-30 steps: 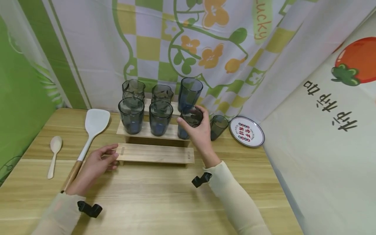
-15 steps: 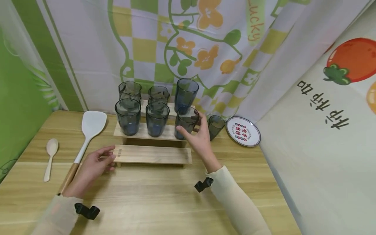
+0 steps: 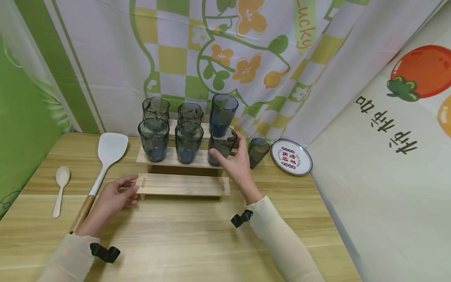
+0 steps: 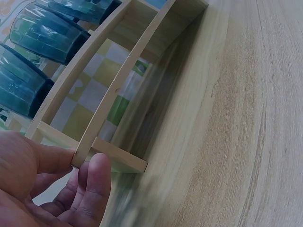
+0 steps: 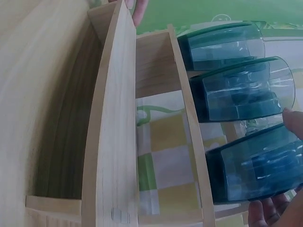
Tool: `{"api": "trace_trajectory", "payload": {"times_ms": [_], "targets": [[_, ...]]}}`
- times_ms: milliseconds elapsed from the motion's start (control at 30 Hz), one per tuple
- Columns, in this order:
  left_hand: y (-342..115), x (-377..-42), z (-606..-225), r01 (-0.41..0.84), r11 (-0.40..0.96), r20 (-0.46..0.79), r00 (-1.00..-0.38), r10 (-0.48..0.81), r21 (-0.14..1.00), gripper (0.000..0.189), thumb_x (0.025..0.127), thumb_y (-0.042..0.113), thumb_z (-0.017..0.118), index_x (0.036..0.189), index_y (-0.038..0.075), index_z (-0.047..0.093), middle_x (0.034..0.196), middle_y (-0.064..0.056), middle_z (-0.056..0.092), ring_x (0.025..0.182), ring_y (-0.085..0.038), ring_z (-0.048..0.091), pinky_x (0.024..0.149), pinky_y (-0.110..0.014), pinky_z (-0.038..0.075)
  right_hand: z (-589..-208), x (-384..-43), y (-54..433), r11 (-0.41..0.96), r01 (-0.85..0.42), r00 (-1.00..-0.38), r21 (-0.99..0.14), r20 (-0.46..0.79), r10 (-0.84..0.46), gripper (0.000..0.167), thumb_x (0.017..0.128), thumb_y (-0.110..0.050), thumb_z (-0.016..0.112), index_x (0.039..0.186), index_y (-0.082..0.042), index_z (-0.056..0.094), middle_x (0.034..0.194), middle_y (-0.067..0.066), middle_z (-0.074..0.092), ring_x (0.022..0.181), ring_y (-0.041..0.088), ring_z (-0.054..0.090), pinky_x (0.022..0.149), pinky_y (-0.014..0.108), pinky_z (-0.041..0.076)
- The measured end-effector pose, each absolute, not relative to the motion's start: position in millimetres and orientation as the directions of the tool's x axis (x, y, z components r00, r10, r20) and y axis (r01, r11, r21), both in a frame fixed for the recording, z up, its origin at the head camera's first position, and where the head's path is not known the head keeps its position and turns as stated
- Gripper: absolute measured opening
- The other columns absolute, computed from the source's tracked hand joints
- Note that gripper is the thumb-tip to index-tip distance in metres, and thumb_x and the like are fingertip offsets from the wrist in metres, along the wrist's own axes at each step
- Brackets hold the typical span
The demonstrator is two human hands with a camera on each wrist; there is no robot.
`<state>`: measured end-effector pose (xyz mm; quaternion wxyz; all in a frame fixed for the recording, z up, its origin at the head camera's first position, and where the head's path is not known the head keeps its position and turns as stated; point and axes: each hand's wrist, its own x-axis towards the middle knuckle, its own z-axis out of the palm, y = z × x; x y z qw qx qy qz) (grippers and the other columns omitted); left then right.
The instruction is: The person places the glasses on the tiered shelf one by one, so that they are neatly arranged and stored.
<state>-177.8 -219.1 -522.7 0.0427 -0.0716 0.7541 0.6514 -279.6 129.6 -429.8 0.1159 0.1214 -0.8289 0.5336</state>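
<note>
A three-step wooden rack [image 3: 183, 185] stands on the table with dark glasses on its upper two steps. My left hand [image 3: 114, 196] pinches the left end of the lowest step between thumb and fingers, seen close in the left wrist view. With my right hand [image 3: 237, 164] I hold the right-hand glass [image 3: 222, 147] on the middle step, thumb on its near side and fingers behind it. It looks upright, its base at the step. Beside it stand a middle glass [image 3: 188, 143] and a left glass [image 3: 154, 140]. The top step bears two wavy glasses and a tall glass [image 3: 223, 113].
Right of the rack, another dark glass [image 3: 258, 152] stands near a white plate [image 3: 291, 157]. On the left lie a white spatula [image 3: 112, 149] with a wooden handle and a pale spoon [image 3: 62, 180]. A patterned curtain [image 3: 172, 58] hangs behind.
My right hand and its glass have shifted slightly left, nearer the middle glass. The left hand stays on the rack's lowest step. The head view has turned a little.
</note>
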Motion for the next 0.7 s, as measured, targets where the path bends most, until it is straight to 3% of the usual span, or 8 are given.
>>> {"api": "trace_trajectory", "payload": {"times_ms": [133, 233, 367, 467, 567, 700], "targets": [[-219.2, -178.2, -522.7, -0.166, 0.136, -0.16, -0.986, -0.052, 0.977, 0.051, 0.106, 0.008, 0.056, 0.152, -0.006, 0.039, 0.126, -0.023, 0.045, 0.086, -0.015, 0.065, 0.076, -0.031, 0.063, -432.3, -282.9, 137.7, 0.363, -0.362, -0.931, -0.859, 0.351, -0.097, 0.099, 0.079, -0.064, 0.079, 0.155, -0.024, 0.031, 0.142, 0.003, 0.044, 0.12, 0.022, 0.047, 0.097, 0.042, 0.05], [-218.8, -178.3, -522.9, -0.167, 0.129, -0.161, -0.986, -0.054, 0.978, 0.051, 0.105, 0.007, 0.057, 0.151, -0.007, 0.039, 0.125, -0.023, 0.045, 0.085, -0.014, 0.065, 0.075, -0.031, 0.063, -434.2, -288.5, 149.8, 0.298, -0.429, -0.903, -0.853, 0.415, -0.114, 0.089, 0.086, -0.063, 0.07, 0.154, -0.021, 0.032, 0.143, 0.007, 0.044, 0.122, 0.028, 0.047, 0.098, 0.044, 0.05], [-218.5, -178.3, -522.4, -0.159, 0.139, -0.152, -0.987, -0.06, 0.977, 0.051, 0.105, 0.006, 0.057, 0.151, -0.007, 0.04, 0.124, -0.023, 0.045, 0.085, -0.015, 0.065, 0.073, -0.031, 0.063, -435.5, -301.4, 173.1, 0.223, -0.51, -0.859, -0.831, 0.506, -0.079, 0.061, 0.104, -0.034, 0.06, 0.152, -0.008, 0.035, 0.14, 0.018, 0.046, 0.121, 0.037, 0.047, 0.095, 0.051, 0.048], [-218.5, -178.4, -522.0, -0.158, 0.152, -0.15, -0.987, -0.064, 0.976, 0.05, 0.105, 0.007, 0.056, 0.151, -0.006, 0.041, 0.125, -0.023, 0.045, 0.087, -0.015, 0.065, 0.073, -0.031, 0.064, -440.6, -314.2, 194.1, 0.255, -0.516, -0.847, -0.818, 0.532, -0.007, 0.052, 0.105, -0.02, 0.06, 0.149, -0.004, 0.039, 0.138, 0.019, 0.049, 0.122, 0.033, 0.048, 0.098, 0.052, 0.046], [-218.0, -178.2, -521.7, -0.16, 0.156, -0.152, -0.986, -0.063, 0.975, 0.05, 0.105, 0.008, 0.056, 0.151, -0.006, 0.041, 0.125, -0.023, 0.046, 0.087, -0.015, 0.064, 0.073, -0.031, 0.063, -450.7, -327.5, 216.8, 0.36, -0.466, -0.851, -0.809, 0.52, 0.067, 0.057, 0.1, -0.03, 0.067, 0.147, -0.008, 0.043, 0.139, 0.014, 0.05, 0.127, 0.028, 0.046, 0.106, 0.049, 0.042], [-217.8, -178.2, -522.2, -0.163, 0.148, -0.156, -0.986, -0.059, 0.975, 0.05, 0.105, 0.008, 0.056, 0.151, -0.006, 0.041, 0.126, -0.023, 0.045, 0.087, -0.015, 0.065, 0.073, -0.031, 0.063, -467.1, -344.3, 242.2, 0.499, -0.37, -0.873, -0.784, 0.477, 0.102, 0.077, 0.091, -0.046, 0.076, 0.15, -0.009, 0.041, 0.145, 0.012, 0.046, 0.135, 0.027, 0.04, 0.114, 0.046, 0.035]]}}
